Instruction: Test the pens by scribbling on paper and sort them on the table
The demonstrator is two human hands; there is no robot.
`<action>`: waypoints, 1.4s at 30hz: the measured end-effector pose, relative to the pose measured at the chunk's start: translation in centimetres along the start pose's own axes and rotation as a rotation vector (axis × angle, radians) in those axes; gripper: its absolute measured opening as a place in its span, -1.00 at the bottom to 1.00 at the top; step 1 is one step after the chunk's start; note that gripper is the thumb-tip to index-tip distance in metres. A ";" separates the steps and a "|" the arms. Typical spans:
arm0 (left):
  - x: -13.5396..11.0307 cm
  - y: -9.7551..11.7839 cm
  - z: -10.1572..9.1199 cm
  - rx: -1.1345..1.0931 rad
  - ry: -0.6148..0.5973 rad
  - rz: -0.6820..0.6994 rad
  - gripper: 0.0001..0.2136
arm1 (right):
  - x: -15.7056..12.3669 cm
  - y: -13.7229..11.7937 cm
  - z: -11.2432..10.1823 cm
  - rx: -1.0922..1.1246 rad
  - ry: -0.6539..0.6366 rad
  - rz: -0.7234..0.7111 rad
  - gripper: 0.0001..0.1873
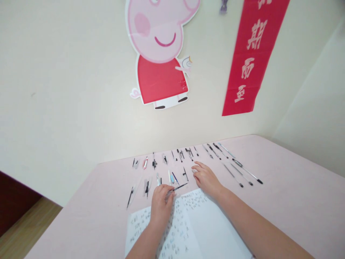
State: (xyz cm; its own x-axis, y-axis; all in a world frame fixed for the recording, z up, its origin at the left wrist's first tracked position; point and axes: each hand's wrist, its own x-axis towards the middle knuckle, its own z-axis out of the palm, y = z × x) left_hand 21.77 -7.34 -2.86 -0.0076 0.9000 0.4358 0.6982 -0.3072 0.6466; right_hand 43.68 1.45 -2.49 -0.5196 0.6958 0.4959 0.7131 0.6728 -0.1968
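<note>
My left hand (162,201) is closed around a thin dark pen refill (181,186), whose pointed end sticks out to the right. The refill's other end is hidden by the fingers. My right hand (206,180) rests on the table just beyond the paper, its fingers apart. Beside it on the left lies a dark pen part with a clip (185,174). Under both wrists is an open notebook (207,219) with handwriting, mostly on its left page. Short pen pieces, among them a blue one (172,178), lie just past my left hand.
Taken-apart pens lie in rows on the pink table (88,212). Several long clear pens (248,171) are on the right, and a pink pen (145,162) is at the back left. Behind stands a wall with a cartoon pig cutout (161,79) and a red banner (242,79).
</note>
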 end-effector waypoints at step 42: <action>0.1 -0.5 0.0 -0.022 0.083 -0.032 -0.88 | 0.6 -2.7 -2.4 1.019 -0.021 0.197 -0.70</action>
State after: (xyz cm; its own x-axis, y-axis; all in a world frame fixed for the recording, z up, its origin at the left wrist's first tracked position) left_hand 21.42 -7.12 -3.17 -0.0893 0.8809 0.4648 0.6812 -0.2865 0.6738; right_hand 42.54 -0.53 0.39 -0.4519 0.8143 0.3642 0.0559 0.4333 -0.8995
